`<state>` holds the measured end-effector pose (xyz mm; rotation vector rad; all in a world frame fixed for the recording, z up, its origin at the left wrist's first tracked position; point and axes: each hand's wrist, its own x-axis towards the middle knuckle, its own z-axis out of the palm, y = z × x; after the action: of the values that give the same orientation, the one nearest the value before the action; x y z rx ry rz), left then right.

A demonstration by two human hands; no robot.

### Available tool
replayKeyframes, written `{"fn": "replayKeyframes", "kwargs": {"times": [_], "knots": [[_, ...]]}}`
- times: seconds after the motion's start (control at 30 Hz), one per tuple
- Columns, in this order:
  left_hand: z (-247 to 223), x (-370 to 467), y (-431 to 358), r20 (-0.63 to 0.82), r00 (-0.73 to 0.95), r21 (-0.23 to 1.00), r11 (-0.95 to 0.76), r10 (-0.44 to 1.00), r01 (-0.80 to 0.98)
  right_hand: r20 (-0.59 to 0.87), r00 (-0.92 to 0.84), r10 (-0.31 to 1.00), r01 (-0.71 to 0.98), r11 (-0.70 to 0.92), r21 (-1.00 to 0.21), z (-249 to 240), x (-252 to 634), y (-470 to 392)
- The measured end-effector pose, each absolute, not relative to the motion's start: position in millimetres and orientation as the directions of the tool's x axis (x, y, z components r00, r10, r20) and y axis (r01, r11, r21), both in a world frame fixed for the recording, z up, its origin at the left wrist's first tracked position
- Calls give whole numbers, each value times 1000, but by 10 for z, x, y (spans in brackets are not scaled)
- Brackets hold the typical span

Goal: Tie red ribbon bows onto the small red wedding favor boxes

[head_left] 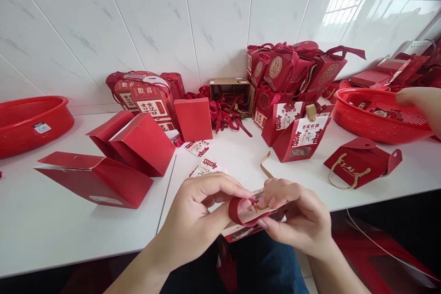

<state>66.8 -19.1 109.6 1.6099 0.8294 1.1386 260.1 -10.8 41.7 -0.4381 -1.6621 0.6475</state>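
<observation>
Close to my body, over the table's front edge, I hold a red gift box (pixel 237 235) with a printed card front. A dark red strap (pixel 235 211) curves in a loop at its top, and a small gold-coloured fastener (pixel 256 207) shows there. My left hand (pixel 210 206) pinches the strap and box top from the left. My right hand (pixel 298 213) has its thumb and fingers closed on the other side of the box top, beside the fastener. Much of the box is hidden behind both hands. Printed cards (pixel 208 168) lie just beyond my left hand.
Red boxes (pixel 143 142) stand at left, beside a red basket (pixel 34 121). Finished-looking boxes (pixel 301 140) and a stack of ribboned boxes (pixel 289 71) stand behind. A carton (pixel 230 81) holds straps. Another person's hand (pixel 416 101) reaches over the right basket (pixel 372 131). A roped box (pixel 358 161) is nearby.
</observation>
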Motion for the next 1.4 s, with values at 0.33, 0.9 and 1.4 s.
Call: {"fn": "replayKeyframes", "kwargs": {"times": [0.33,0.9,1.4], "knots": [[1104,583,-127,302,481,907,-404,823,120,769,-174,614,-68,772,-632,366,2602,-125],[882,491,20,374,663,867,-499,648,-1,815,-169,554,-178,796,-578,418,2590,-106],[1057,477,-231,231,543,896,-394,807,205,766,-224,603,-177,747,-640,409,2527,-151]]}}
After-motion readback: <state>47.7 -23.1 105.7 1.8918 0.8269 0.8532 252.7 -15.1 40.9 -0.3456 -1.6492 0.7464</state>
